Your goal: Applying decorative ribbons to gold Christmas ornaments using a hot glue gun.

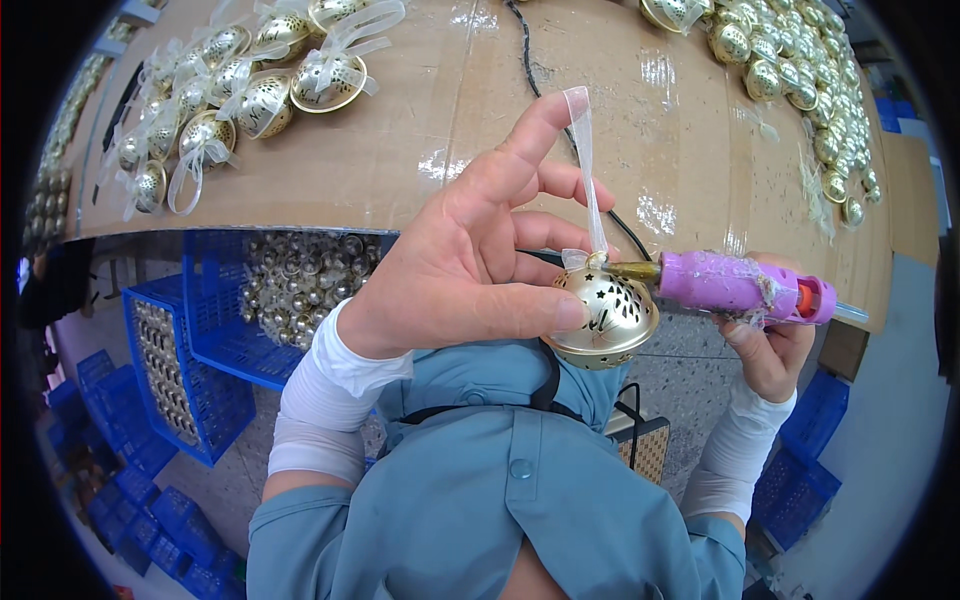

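Bell (622,322) right of centre, overlapping near edge of cardboard tabletop (430,130). Left hand (455,265) clamped on it, ribbon (584,145) looped over index finger. Right hand (768,350) wrapped round purple glue gun (705,281), nozzle (632,270) seemingly touching crown. Bare cardboard runs between gold bells (265,105), upper left, and heaped bells (763,80), upper right.

right hand (768,355) partly hidden behind purple glue gun (710,282), gold bells (668,14) cropped at top
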Available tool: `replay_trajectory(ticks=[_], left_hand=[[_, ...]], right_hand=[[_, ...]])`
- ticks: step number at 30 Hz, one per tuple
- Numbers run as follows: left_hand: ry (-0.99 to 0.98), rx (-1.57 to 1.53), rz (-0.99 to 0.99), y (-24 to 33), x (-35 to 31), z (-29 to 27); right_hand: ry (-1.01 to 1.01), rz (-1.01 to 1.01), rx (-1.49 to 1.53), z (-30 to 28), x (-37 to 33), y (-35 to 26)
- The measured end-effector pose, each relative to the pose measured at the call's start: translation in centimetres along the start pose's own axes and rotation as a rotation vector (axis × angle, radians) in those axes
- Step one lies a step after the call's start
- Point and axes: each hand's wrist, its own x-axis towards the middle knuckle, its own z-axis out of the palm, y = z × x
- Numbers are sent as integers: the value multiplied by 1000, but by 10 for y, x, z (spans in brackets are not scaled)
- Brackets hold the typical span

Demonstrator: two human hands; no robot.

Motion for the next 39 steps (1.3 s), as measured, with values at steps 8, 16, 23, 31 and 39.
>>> replay_trajectory(ticks=[8, 16, 23, 31, 39], left_hand=[[3, -53, -16, 0, -1, -1], [-1, -110, 1, -4, 1, 1], [39, -97, -11, -1, 4, 0], [6, -51, -37, -3, 6, 1], [14, -80, -41, -2, 6, 0]], right_hand=[[17, -1, -30, -1, -1, 1], [43, 122, -53, -6, 1, 6], [76, 171, 82, -7, 4, 8], [4, 69, 99, 0, 1, 5], [-28, 58, 91, -3, 1, 10]])
